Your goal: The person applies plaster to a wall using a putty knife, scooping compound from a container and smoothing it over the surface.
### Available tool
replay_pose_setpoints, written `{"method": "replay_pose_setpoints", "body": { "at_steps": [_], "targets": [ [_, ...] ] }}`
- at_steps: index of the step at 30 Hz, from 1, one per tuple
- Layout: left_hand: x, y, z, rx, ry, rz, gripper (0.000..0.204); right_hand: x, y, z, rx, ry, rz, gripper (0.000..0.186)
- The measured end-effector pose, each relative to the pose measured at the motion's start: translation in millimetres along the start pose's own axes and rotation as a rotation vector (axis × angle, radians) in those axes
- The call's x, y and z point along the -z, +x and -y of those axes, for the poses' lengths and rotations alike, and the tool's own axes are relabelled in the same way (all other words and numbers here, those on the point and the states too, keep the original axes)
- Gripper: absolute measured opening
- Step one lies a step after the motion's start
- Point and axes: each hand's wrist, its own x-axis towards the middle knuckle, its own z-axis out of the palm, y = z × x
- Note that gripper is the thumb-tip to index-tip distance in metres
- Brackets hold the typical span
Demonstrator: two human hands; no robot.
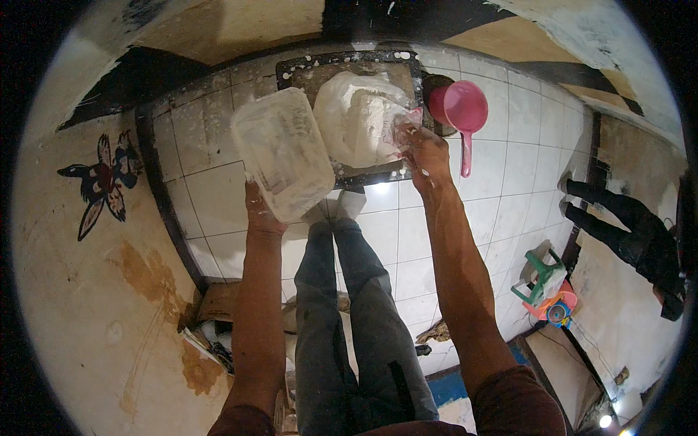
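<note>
My left hand (262,207) grips a clear plastic tub (280,152) smeared with white, tilted at the left side of a dark-rimmed, white-spotted board (294,73). On the board sits a bulging open bag of white powder (356,120). My right hand (425,149) is closed on the crumpled plastic edge at the bag's right side; its fingertips are partly hidden. A pink dipper (458,109) lies just right of the board, resting on a dark round object that is mostly hidden.
White tiled floor (494,167) surrounds my legs (349,305). A person (625,240) in dark clothing stands at the right. A green stool (538,276) and pink container (567,294) are at the lower right. The left wall (80,291) carries a painted winged figure. Clutter lies near my left leg.
</note>
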Motion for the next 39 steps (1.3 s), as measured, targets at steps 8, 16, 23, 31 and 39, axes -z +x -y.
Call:
{"method": "replay_pose_setpoints", "body": {
  "at_steps": [8,16,23,31,39],
  "targets": [
    [12,0,2,-0.006,-0.016,0.242,0.074,12,29,0,0.468,-1.075,0.220,0.026],
    [9,0,0,-0.028,-0.035,0.250,0.073,3,7,-2,0.206,-0.406,0.143,0.022],
    [5,6,3,-0.008,-0.088,0.243,0.068,1,-9,9,0.016,0.029,0.058,0.022],
    [-4,5,2,0.003,-0.057,0.301,0.066,5,-14,28,-0.022,-0.606,0.066,0.025],
    [-6,5,2,0.024,-0.051,0.266,0.067,-3,-22,37,-0.016,-0.396,0.036,0.027]
  ]
}}
